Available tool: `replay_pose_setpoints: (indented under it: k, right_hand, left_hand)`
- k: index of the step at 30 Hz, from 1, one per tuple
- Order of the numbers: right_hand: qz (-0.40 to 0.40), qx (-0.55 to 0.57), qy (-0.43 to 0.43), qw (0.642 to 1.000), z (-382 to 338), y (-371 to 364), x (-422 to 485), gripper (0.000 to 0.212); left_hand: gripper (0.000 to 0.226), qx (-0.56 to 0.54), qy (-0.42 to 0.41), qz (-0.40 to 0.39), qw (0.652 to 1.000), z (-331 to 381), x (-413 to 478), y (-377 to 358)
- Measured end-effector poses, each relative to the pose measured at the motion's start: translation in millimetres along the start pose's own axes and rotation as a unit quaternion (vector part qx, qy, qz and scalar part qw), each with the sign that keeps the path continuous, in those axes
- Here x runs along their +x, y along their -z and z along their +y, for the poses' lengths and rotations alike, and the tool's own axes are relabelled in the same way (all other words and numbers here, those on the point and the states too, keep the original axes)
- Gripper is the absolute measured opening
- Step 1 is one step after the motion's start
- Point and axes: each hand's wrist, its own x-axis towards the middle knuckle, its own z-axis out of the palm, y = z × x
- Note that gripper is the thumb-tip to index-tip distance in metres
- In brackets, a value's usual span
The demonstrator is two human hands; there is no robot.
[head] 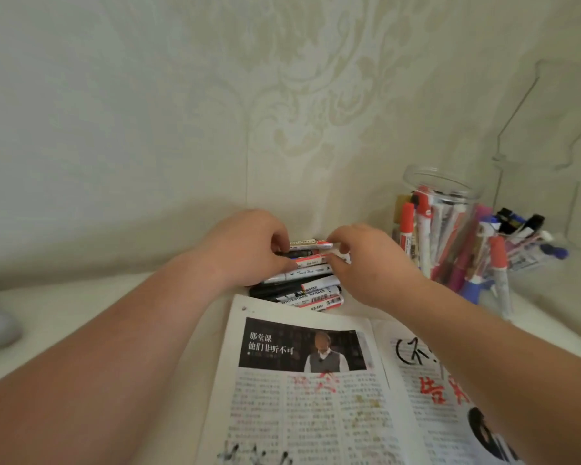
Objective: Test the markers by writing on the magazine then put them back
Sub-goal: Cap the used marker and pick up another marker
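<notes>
**Q:** Item one, the task's thing?

**A:** A stack of white, black and red plastic whiteboard markers [302,290]. It lies flat against the pale patterned wall [182,129], just beyond the top edge of the open printed magazine [299,397].

**Q:** Hands?

**A:** Left hand [249,246]: fingers curled, pinching at the stack's top markers. Right hand [369,263]: fingertips curled onto the same markers' right ends. I cannot tell which barrel each holds.

**Q:** Handling?

**A:** I judge them light, stiff, smooth and apt to roll. I would take one mid-barrel, with the cap in the other hand.

**Q:** Edges and room?

**A:** The wall is close behind. A tall clear plastic jar [443,209] full of upright markers stands near on the right and looks easy to knock. I count as open room the magazine's pages and the white table [81,317] to the left.
</notes>
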Motion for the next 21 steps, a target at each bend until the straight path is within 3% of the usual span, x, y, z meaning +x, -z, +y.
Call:
replay_pose_setpoints:
  k: [5,11,14,17,19,21]
  right_hand:
    - [0.050,0.016,0.017,0.998,18.2,16.1,-29.4,0.021]
    - [0.173,0.082,-0.032,0.981,59.4,58.0,-62.6,0.009]
    - [0.220,0.093,-0.049,0.970,72.6,83.4,-68.3,0.009]
    - [0.264,0.128,-0.110,0.949,91.2,120.2,-62.6,0.008]
    - [0.226,0.122,-0.166,0.952,106.2,145.4,-54.9,0.006]
    - [0.120,0.081,-0.199,0.969,118.3,162.2,-48.7,0.010]
  left_hand:
    - [0.025,0.019,0.003,-0.023,1.000,0.9,-0.6,-5.0]
    - [0.029,-0.048,-0.044,0.051,0.997,44.4,-2.1,7.7]
    - [0.029,-0.084,-0.093,-0.036,0.991,97.2,-6.1,8.3]
    - [0.030,-0.039,-0.140,-0.128,0.981,138.4,-12.7,-9.9]
    - [0.030,-0.012,-0.162,-0.141,0.977,152.4,-17.4,-28.0]
    - [0.028,-0.022,-0.165,-0.123,0.978,158.5,-22.9,-45.8]
